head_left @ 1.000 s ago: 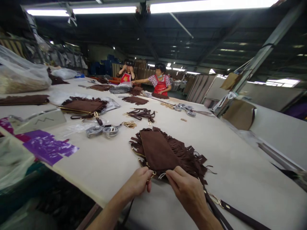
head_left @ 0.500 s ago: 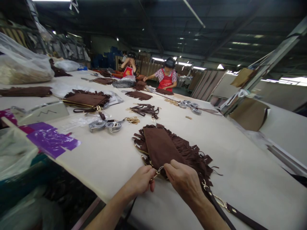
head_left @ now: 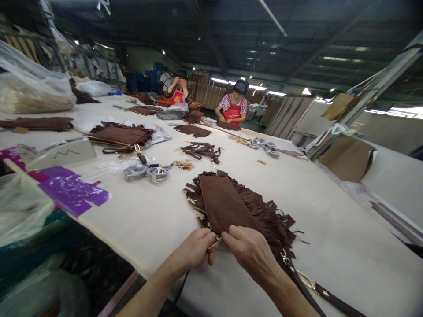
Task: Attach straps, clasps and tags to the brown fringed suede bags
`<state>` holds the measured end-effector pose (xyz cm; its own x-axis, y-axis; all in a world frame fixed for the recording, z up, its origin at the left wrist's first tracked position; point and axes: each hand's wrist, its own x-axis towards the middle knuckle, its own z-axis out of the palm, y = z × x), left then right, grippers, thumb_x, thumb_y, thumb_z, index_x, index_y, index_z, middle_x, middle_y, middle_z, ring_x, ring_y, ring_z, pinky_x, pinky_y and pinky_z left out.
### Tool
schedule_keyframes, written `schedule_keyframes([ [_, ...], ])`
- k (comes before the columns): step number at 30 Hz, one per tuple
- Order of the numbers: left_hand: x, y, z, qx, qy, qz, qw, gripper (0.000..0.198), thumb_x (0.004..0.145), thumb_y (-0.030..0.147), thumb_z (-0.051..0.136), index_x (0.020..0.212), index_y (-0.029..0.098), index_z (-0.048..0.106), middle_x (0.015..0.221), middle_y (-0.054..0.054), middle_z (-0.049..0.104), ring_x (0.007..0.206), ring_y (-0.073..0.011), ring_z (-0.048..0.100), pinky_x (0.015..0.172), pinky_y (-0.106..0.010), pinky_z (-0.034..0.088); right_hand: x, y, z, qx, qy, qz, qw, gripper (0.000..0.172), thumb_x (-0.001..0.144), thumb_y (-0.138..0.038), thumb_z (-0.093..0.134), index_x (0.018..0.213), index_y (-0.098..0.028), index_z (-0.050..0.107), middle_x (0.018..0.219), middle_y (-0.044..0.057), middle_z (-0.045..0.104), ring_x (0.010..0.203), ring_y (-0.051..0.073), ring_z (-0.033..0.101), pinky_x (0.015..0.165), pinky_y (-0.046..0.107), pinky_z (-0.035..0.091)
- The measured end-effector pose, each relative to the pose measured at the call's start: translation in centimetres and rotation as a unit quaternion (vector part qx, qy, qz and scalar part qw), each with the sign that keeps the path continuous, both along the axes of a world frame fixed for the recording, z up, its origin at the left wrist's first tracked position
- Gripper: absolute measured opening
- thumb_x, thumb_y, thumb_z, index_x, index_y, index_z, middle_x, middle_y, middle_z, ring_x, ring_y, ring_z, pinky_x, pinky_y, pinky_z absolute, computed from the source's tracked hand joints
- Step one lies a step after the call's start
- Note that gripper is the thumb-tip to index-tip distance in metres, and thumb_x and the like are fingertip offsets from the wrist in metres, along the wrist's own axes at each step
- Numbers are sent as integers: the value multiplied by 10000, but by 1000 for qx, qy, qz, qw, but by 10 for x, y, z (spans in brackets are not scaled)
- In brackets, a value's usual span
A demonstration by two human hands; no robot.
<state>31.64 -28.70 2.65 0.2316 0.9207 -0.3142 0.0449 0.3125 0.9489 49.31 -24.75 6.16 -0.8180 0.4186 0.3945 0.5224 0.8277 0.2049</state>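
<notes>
Bag [head_left: 228,202] of brown material, fringed along its right side, lies toward the near edge of the worktop [head_left: 145,220]. The left hand [head_left: 194,249] pinches a gold clasp [head_left: 217,241] at the bag's near end; the right hand [head_left: 249,251] bunches its fingers just beside, their hold hidden.

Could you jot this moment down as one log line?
brown fringed bag: on table | left hand: pinching gold clasp by bag's near edge | right hand: beside clasp, grip hidden
</notes>
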Motion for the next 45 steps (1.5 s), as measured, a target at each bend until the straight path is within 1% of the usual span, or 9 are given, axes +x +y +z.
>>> schedule_keyframes([
  [5,-3,-1,8,-32,-41,5,999,310,760,515,475,708,211,440,465,66,500,304,-57,258,354,-230,158,1,0,2,38,16,52,998,243,989,-146,411,897,-182,633,658,0,504,589,165,435,559,332,291],
  [10,-2,0,14,-66,-57,39,995,238,644,399,618,685,196,502,440,92,426,318,-46,241,348,-231,115,0,2,-6,54,50,61,995,240,986,-151,400,1093,-131,614,666,14,551,575,166,484,530,327,357],
  [13,-2,0,16,-85,-85,40,992,215,663,380,620,695,174,567,422,97,385,326,-42,214,362,-235,93,-1,2,-14,-47,128,65,989,269,967,-135,381,1158,-165,566,854,65,624,715,176,580,625,300,474],
  [17,-7,0,17,-133,-141,14,981,201,648,357,632,699,171,577,406,117,317,337,-34,144,381,-237,55,2,-3,-18,-209,217,66,951,222,922,-80,369,926,-212,547,1113,106,565,1002,192,585,827,294,524],
  [24,-9,0,10,-137,-182,-2,974,257,621,393,612,747,173,569,438,111,350,332,-35,141,344,-213,71,4,-11,-13,-284,180,76,939,233,908,-173,486,1131,-218,536,1173,112,558,1085,223,568,913,349,522],
  [28,-7,-1,5,-133,-195,-5,972,280,641,416,621,770,180,541,472,101,389,341,-34,156,344,-199,94,2,-12,-27,-225,176,55,957,328,876,-265,581,1191,-185,532,1177,150,588,1069,277,590,882,417,556],
  [34,-7,0,6,-154,-213,-1,965,240,632,374,608,732,193,485,477,102,388,346,-28,151,361,-198,77,-2,-11,-51,-97,231,41,967,258,963,-238,477,1207,-188,545,1101,133,672,996,243,652,835,365,589],
  [41,-6,2,2,-160,-226,-2,961,249,571,363,604,665,205,437,455,100,397,318,-25,162,337,-195,86,-7,-13,-53,-138,274,49,950,214,980,-179,432,1092,-228,608,1110,113,638,1006,198,643,841,290,568],
  [45,-6,2,3,-154,-203,9,967,223,553,352,579,677,204,467,468,87,433,317,-30,190,322,-190,117,-9,-14,-51,-200,325,24,924,194,976,-227,453,956,-245,645,1090,81,637,969,174,650,823,240,540],
])
